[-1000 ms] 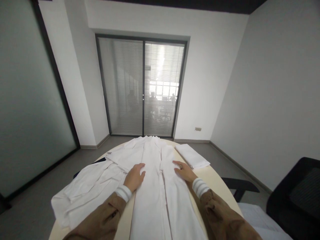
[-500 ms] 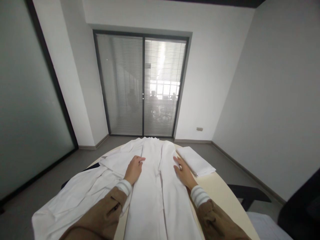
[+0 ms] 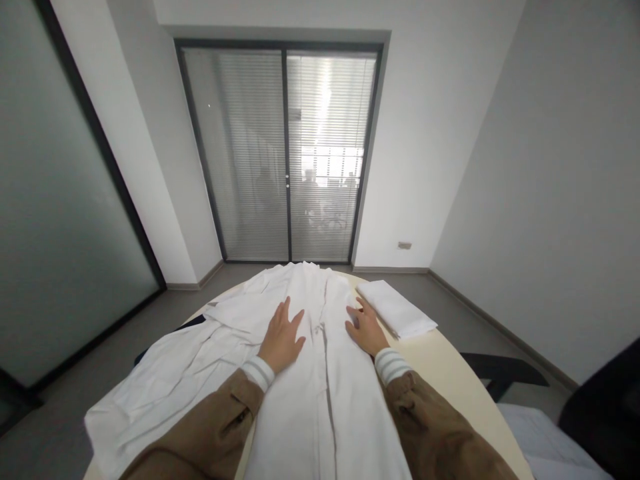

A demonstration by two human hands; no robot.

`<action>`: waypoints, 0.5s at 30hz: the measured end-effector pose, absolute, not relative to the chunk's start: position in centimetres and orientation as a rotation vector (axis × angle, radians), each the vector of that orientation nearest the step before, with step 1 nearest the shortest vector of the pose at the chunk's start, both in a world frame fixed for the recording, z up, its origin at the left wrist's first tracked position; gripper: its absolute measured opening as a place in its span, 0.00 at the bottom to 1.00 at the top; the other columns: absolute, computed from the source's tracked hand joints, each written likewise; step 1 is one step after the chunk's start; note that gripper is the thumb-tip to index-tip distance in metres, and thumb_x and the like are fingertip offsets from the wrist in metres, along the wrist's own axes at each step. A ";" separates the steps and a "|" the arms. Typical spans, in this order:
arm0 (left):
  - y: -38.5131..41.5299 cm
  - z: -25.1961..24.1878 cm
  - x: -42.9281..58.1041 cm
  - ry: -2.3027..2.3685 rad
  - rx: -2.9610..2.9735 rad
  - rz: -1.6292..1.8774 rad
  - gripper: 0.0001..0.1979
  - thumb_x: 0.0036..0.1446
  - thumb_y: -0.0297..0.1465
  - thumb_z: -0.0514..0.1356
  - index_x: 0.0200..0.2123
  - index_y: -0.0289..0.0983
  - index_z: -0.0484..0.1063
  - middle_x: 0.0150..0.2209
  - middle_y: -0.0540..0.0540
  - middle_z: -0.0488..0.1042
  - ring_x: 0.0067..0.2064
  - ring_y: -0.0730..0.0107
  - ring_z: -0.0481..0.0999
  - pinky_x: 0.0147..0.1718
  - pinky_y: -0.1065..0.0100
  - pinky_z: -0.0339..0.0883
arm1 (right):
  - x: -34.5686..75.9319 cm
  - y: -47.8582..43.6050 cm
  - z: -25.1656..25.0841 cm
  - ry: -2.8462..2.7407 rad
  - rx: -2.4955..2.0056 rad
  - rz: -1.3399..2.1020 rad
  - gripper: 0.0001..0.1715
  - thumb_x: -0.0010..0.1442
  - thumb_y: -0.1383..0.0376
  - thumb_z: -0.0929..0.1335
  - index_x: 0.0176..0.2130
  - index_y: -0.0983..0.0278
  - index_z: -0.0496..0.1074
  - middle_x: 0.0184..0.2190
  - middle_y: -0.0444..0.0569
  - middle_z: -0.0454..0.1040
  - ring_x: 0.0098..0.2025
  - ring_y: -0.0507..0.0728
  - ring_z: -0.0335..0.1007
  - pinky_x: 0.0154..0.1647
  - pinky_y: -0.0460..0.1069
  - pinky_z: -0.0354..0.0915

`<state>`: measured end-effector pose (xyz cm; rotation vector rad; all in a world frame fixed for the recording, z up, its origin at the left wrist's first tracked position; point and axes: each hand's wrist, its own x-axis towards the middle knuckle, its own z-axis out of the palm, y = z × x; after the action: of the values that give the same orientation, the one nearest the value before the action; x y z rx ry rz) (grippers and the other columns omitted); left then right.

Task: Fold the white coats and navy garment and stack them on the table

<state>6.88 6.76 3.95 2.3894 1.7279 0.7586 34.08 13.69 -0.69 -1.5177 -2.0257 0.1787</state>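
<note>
At the lower centre of the frame we are seeing a round, pale cream table [image 3: 450,380] bearing a long, white fabric garment [image 3: 295,417], probably lying lengthwise so its front opening faces up. Right of centre, a rectangular, folded white cloth [image 3: 400,312] is resting apart, likely leaving room. Near mid-frame, our left hand [image 3: 281,339] is spreading wide over the garment, seemingly steadying it; our right hand [image 3: 367,328] is half-curling at its right edge, thumb and forefinger apart.

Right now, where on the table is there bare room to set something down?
The widest bare patch of tabletop lies between the right sleeve, the folded white cloth and the rim. The middle and left are crowded with the white garment, left hand and right hand.
</note>
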 end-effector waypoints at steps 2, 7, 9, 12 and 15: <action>3.5 5.1 8.6 1.405 2.559 0.610 0.27 0.57 0.29 0.61 0.61 0.40 0.64 0.68 0.38 0.53 0.69 0.49 0.51 0.65 0.50 0.49 | 34.3 12.9 -0.7 -2.042 -1.483 0.162 0.24 0.57 0.62 0.67 0.53 0.66 0.74 0.65 0.58 0.57 0.58 0.64 0.62 0.64 0.59 0.57; -3.8 4.8 11.3 0.653 2.647 0.354 0.27 0.56 0.41 0.65 0.58 0.46 0.68 0.65 0.42 0.63 0.63 0.53 0.64 0.62 0.54 0.58 | 35.3 10.2 -0.7 -2.170 -1.329 0.244 0.21 0.59 0.60 0.66 0.50 0.64 0.76 0.53 0.57 0.72 0.58 0.63 0.64 0.64 0.59 0.58; -5.4 3.9 11.4 0.671 2.648 0.373 0.30 0.53 0.41 0.66 0.59 0.45 0.67 0.67 0.40 0.57 0.66 0.48 0.59 0.63 0.49 0.55 | 35.8 8.8 -0.6 -2.239 -1.290 0.291 0.26 0.61 0.57 0.66 0.55 0.64 0.73 0.57 0.57 0.70 0.61 0.64 0.61 0.65 0.61 0.55; -6.4 3.2 10.9 0.715 2.644 0.431 0.27 0.54 0.29 0.62 0.58 0.43 0.68 0.67 0.40 0.58 0.67 0.52 0.58 0.64 0.52 0.54 | 36.6 6.3 0.0 -2.315 -1.260 0.306 0.29 0.62 0.54 0.65 0.59 0.63 0.69 0.62 0.56 0.65 0.66 0.65 0.55 0.67 0.63 0.52; -6.5 3.2 10.4 0.646 2.646 0.479 0.29 0.49 0.18 0.57 0.55 0.42 0.70 0.64 0.43 0.63 0.66 0.61 0.60 0.64 0.59 0.56 | 37.0 4.0 0.9 -2.353 -1.160 0.320 0.25 0.64 0.55 0.64 0.56 0.61 0.72 0.61 0.55 0.66 0.65 0.64 0.55 0.67 0.62 0.52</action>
<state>10.37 -6.48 3.20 2.6458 0.6461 0.4792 36.99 3.99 0.85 -1.1599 -2.3531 0.3201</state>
